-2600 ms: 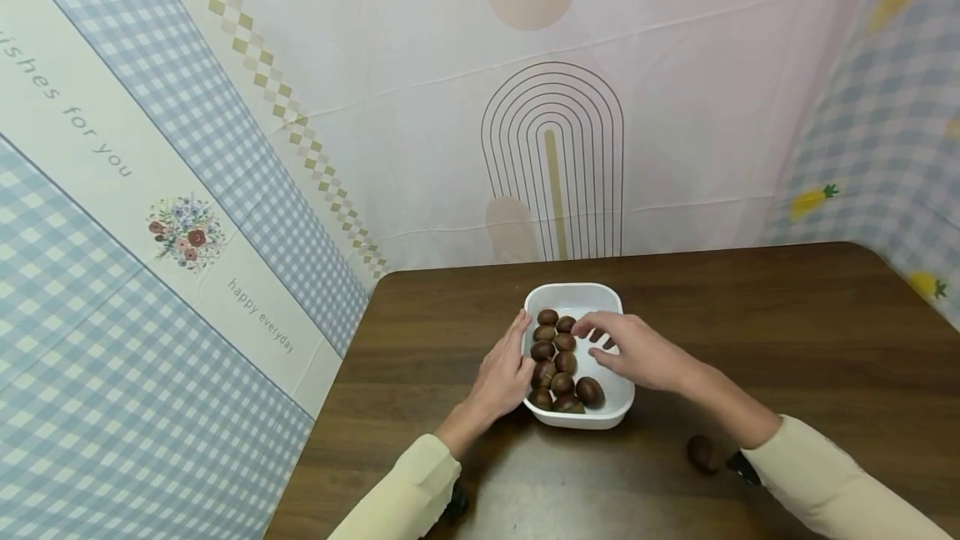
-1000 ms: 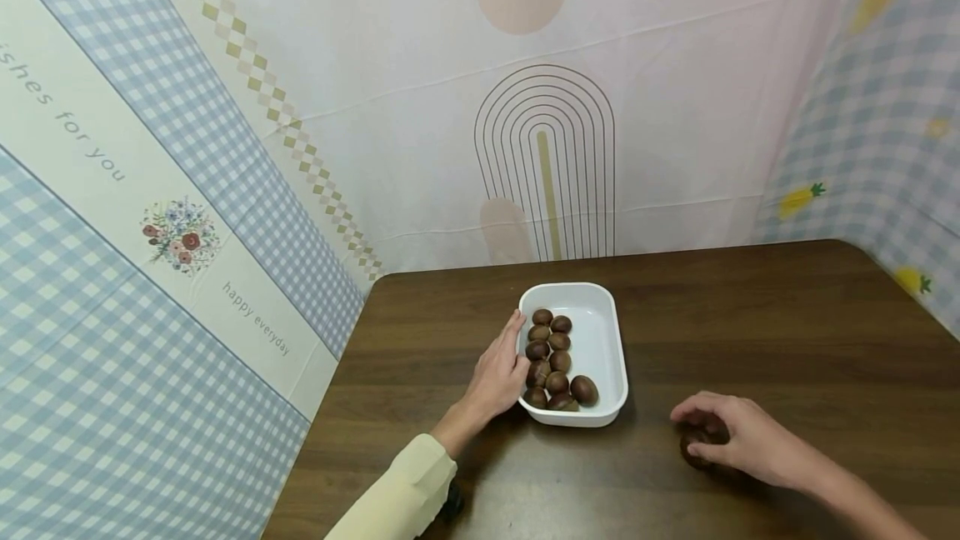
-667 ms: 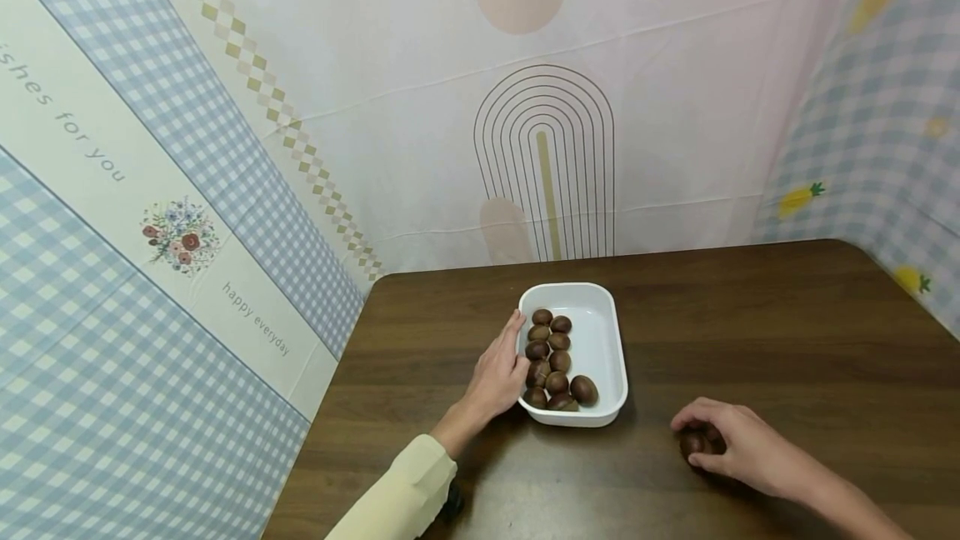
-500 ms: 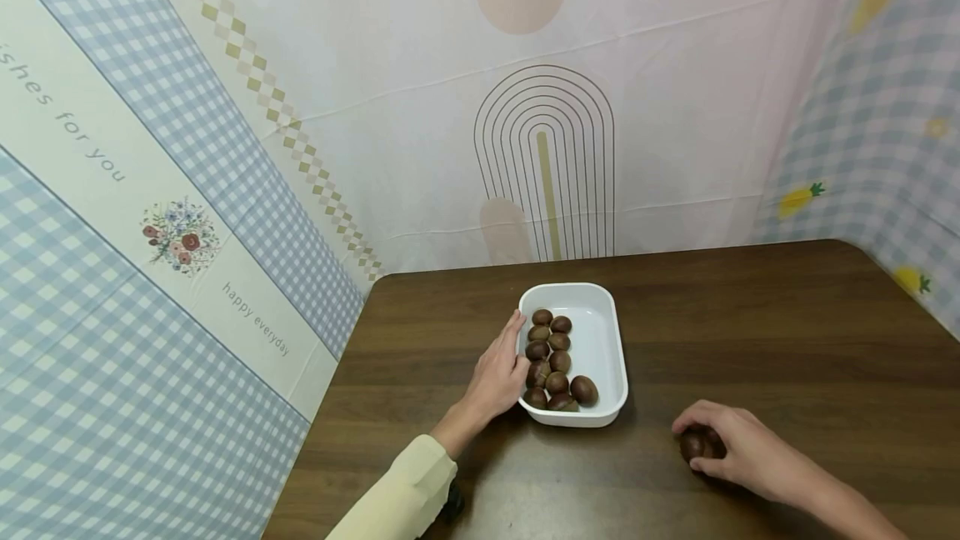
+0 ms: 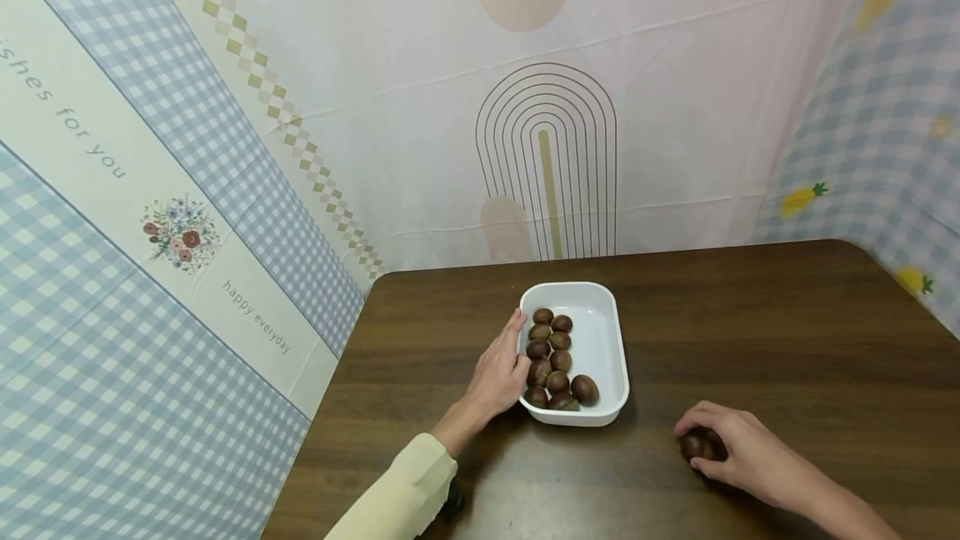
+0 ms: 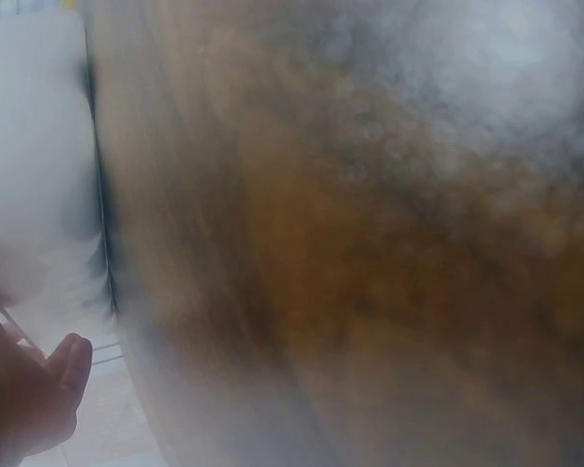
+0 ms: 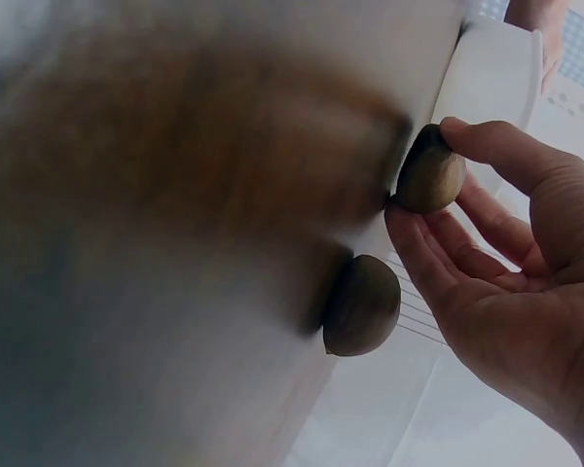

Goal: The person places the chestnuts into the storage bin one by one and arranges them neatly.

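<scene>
A white rectangular dish (image 5: 604,357) stands on the table with several brown chestnuts (image 5: 559,360) along its left side. My left hand (image 5: 495,373) lies along the dish's left wall, its fingers extended and touching the rim. To the right of the dish, my right hand (image 5: 738,450) pinches a chestnut (image 7: 432,175) between thumb and fingertips, low at the tabletop. A second loose chestnut (image 7: 362,306) sits close beside it in the right wrist view, largely hidden by the hand in the head view. In the left wrist view only part of the left hand (image 6: 34,399) shows, at the lower left edge.
The dark brown wooden table (image 5: 787,323) reaches back to a printed cloth wall (image 5: 420,148). Checked blue cloth (image 5: 75,273) hangs at the left, and another checked cloth (image 5: 885,148) at the right.
My right hand has left the dish and moved right and nearer to me, to the loose chestnuts, where its fingers have come round one. The left hand stays at the dish.
</scene>
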A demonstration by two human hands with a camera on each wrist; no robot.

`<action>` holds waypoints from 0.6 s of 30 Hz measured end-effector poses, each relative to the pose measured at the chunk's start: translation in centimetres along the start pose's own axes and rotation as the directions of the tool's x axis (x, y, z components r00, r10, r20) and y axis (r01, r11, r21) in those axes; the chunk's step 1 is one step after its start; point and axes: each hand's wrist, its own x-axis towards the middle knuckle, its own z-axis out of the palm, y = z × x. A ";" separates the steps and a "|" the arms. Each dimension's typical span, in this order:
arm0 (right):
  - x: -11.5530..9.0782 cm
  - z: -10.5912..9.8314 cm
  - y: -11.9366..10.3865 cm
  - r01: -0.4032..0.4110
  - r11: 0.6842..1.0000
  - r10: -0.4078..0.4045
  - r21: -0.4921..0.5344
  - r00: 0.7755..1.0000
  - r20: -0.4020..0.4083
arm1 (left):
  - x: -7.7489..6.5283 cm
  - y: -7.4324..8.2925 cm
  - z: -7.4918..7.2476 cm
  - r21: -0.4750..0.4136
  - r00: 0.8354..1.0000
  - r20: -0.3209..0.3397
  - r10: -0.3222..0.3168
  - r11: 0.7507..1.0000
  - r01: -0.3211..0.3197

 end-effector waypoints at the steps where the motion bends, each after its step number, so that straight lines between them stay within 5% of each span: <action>1: 0.1 0.0 0.0 0.006 1.000 -0.006 0.005 1.000 -0.006 | 0.0 0.0 0.0 -0.003 1.000 -0.003 0.002 1.000 -0.002; 10: 2.0 -1.3 0.0 0.045 0.999 -0.048 -0.024 0.988 -0.146 | 0.0 0.1 -0.2 -0.001 1.000 0.006 -0.001 1.000 0.001; 18: 4.8 -3.9 -0.2 -0.003 0.999 -0.006 -0.042 0.978 -0.209 | -0.1 0.1 -0.1 -0.008 1.000 0.013 -0.009 1.000 0.010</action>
